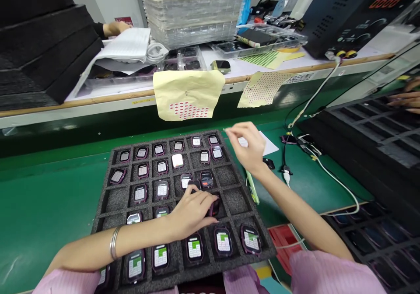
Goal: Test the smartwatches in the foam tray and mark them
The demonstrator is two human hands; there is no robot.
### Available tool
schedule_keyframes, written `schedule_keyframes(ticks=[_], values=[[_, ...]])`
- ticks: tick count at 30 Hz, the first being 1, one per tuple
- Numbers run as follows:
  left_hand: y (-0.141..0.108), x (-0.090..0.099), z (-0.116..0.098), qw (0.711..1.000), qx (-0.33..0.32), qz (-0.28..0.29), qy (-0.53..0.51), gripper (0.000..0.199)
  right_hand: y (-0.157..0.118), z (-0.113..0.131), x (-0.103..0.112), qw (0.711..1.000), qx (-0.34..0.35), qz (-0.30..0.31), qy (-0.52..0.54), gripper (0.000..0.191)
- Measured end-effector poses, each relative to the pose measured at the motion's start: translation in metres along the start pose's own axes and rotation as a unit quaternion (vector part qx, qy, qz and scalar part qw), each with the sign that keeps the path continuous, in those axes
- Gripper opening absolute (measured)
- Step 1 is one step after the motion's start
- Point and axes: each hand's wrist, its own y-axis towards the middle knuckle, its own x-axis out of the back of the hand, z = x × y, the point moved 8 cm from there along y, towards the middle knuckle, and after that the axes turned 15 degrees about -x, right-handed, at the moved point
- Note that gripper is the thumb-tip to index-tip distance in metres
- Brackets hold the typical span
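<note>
- Foam tray, dark grey, gridded into square pockets, lies on the green bench surface; taken as landmark for all that follows.
- Most pockets hold small watch-like devices with lit screens, dark purple casings; nearest row shows green-and-white screens; a few pockets right of tray centre stand bare.
- Left hand rests over the middle of the tray, fingers curled and pressed around a dark device in a pocket just right of centre; thumb and fingertips close on it; a metal bangle on the wrist, above the tray's near-left part.
- Right hand raised above the tray's far-right corner; thumb and forefinger pinched together on something small and pale, too small to identify; other fingers loosely curled.
- A green pen-like thing lies just beside the tray's right edge.
- Beyond the tray's far edge, two yellow sticker sheets hang from the raised shelf.
- Right of the tray: white cable on the bench, then black empty trays; another person's fingers at far right.
- Far left beyond the tray, another person's hand on white papers.
</note>
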Motion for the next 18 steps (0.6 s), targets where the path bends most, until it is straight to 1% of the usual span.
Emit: schedule_keyframes(ticks=[1, 3, 5, 8, 10, 12, 13, 15, 17, 18], values=[[0.001, -0.005, 0.001, 0.999, 0.009, 0.019, 0.024, 0.048, 0.010, -0.010, -0.005, 1.000, -0.005, -0.024, -0.008, 0.011], [0.002, -0.009, 0.003, 0.996, 0.026, 0.042, 0.068, 0.051, 0.027, -0.026, -0.016, 0.998, 0.001, -0.064, -0.025, 0.016], [0.004, -0.009, 0.003, 0.994, 0.031, 0.055, 0.094, 0.052, 0.042, -0.033, -0.028, 0.995, 0.022, -0.080, -0.046, 0.019], [0.007, -0.007, 0.001, 0.993, 0.018, 0.058, 0.104, 0.054, 0.058, -0.029, -0.045, 0.994, 0.059, -0.068, -0.069, 0.021], [0.006, -0.002, 0.000, 0.992, 0.003, 0.053, 0.113, 0.067, 0.063, -0.021, -0.052, 0.993, 0.077, -0.057, -0.070, 0.021], [0.001, 0.008, 0.004, 0.993, 0.005, 0.039, 0.115, 0.081, 0.061, -0.014, -0.054, 0.993, 0.085, -0.050, -0.062, 0.020], [-0.002, 0.015, 0.010, 0.993, 0.019, 0.030, 0.116, 0.084, 0.057, -0.011, -0.054, 0.994, 0.087, -0.046, -0.056, 0.020], [-0.013, 0.030, 0.024, 0.990, 0.071, 0.015, 0.118, 0.082, 0.043, -0.004, -0.050, 0.995, 0.090, -0.026, -0.040, 0.017], [-0.024, 0.043, 0.039, 0.985, 0.122, 0.013, 0.123, 0.078, 0.023, 0.005, -0.045, 0.994, 0.102, 0.016, -0.024, 0.013], [-0.028, 0.046, 0.044, 0.983, 0.137, 0.020, 0.122, 0.076, 0.011, 0.010, -0.043, 0.993, 0.112, 0.044, -0.017, 0.012]])
